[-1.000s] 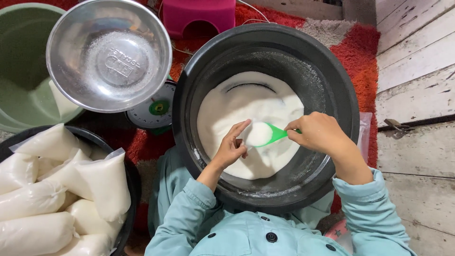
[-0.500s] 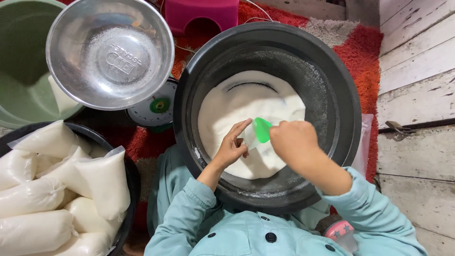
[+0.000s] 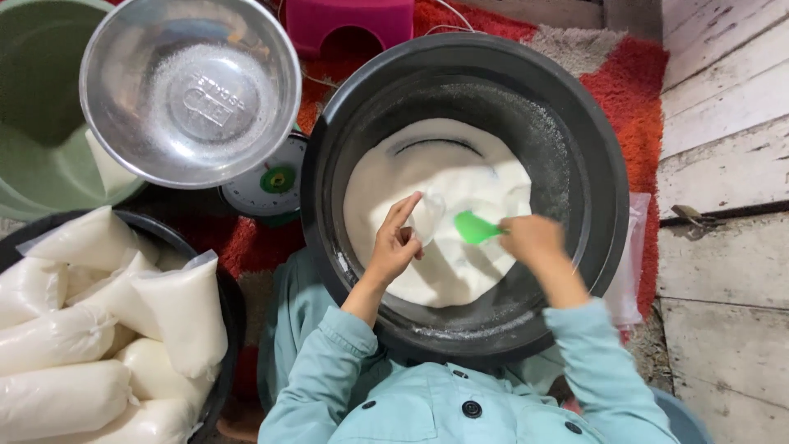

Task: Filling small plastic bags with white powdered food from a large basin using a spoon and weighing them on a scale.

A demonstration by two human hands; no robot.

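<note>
A person's right hand point(image 3: 534, 240) closes its fingers around a green scoop point(image 3: 473, 228) over white granules in a large black basin point(image 3: 592, 148), while the left hand point(image 3: 396, 245) pinches a small clear bag point(image 3: 427, 217) open beside it. Keeping the bag's mouth wide and directly under the scoop's lip would likely limit spills. Filled bags point(image 3: 90, 345) sit in a tub at near left, below a steel bowl point(image 3: 191, 90).

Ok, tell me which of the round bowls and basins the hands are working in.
The big black basin of white powder, at the middle. The steel bowl and green basin sit untouched to its left.
</note>
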